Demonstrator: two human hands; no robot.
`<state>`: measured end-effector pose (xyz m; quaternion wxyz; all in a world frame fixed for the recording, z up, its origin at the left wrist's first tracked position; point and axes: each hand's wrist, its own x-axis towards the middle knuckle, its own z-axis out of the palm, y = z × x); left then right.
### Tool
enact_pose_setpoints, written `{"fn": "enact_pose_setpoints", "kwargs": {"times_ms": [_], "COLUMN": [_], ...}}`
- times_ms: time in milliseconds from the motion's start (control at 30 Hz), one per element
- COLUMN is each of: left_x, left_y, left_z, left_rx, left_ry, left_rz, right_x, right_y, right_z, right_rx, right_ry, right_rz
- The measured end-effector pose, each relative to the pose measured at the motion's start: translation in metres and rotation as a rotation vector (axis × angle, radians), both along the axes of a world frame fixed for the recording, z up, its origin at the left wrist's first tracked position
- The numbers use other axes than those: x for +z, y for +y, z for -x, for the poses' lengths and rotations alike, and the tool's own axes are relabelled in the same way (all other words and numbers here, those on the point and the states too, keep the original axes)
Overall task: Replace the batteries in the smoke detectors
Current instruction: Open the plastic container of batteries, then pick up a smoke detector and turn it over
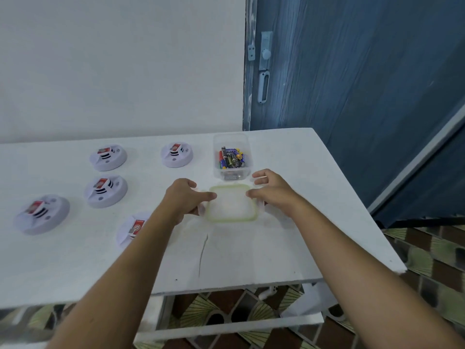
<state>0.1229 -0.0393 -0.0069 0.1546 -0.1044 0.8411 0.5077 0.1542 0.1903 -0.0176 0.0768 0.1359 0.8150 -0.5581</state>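
Several white round smoke detectors lie back-up on the white table (289, 235), each with a red battery showing: two at the back (108, 157) (177, 154), one in the middle (105, 191), one far left (41, 214), and one (133, 229) partly hidden by my left forearm. A clear plastic box (247, 149) at the back holds several loose batteries (231, 158). Just in front of it is the box's clear lid (230, 206) with a green seal. My left hand (185, 202) pinches the lid's left flap. My right hand (273, 193) holds its right edge, thumb on top.
A blue door (352, 71) with a pale handle stands behind the table's right end. The table's right edge and chipped front corner (401, 269) are close to my right arm. Below are a white shelf rail (239, 326) and a patterned tile floor.
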Motion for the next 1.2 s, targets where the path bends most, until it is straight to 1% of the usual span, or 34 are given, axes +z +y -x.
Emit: {"fn": "enact_pose_setpoints", "kwargs": {"times_ms": [100, 167, 367, 533, 600, 733, 833, 933, 1000, 1033, 1067, 1133, 1200], "left_x": [-0.006, -0.010, -0.018, -0.014, -0.014, -0.016, -0.019, -0.021, -0.018, -0.015, -0.010, -0.001, 0.008], "left_y": [0.004, 0.008, 0.017, 0.019, 0.020, 0.020, 0.019, 0.015, 0.012, 0.010, 0.004, -0.007, -0.026], "left_z": [-0.004, -0.007, -0.007, -0.009, -0.009, -0.008, -0.008, -0.007, -0.009, -0.010, -0.012, -0.015, -0.018], "left_rx": [-0.045, -0.061, -0.100, -0.141, -0.155, -0.191, -0.197, -0.257, -0.345, -0.393, -0.436, -0.519, -0.552], "left_ry": [0.050, 0.083, 0.152, 0.126, 0.120, 0.141, 0.166, 0.240, 0.328, 0.374, 0.412, 0.463, 0.457], "left_rz": [0.078, 0.104, 0.298, 0.312, 0.307, 0.310, 0.325, 0.372, 0.435, 0.459, 0.476, 0.513, 0.560], "right_x": [-0.002, -0.005, -0.013, -0.014, -0.014, -0.012, -0.008, -0.001, 0.004, 0.006, 0.009, 0.014, 0.017], "right_y": [-0.002, -0.003, -0.007, -0.018, -0.020, -0.022, -0.026, -0.036, -0.047, -0.053, -0.061, -0.077, -0.095], "right_z": [0.001, 0.002, 0.006, 0.007, 0.006, 0.003, 0.001, -0.001, -0.002, -0.003, -0.004, -0.008, -0.010], "right_rx": [0.006, -0.007, -0.023, -0.041, -0.014, 0.021, 0.023, 0.025, 0.049, 0.071, 0.102, 0.166, 0.214], "right_ry": [-0.038, -0.032, -0.007, -0.067, -0.112, -0.173, -0.141, -0.015, 0.105, 0.157, 0.204, 0.260, 0.277], "right_rz": [-0.044, -0.113, -0.280, -0.431, -0.501, -0.578, -0.614, -0.692, -0.656, -0.605, -0.519, -0.282, -0.139]}}
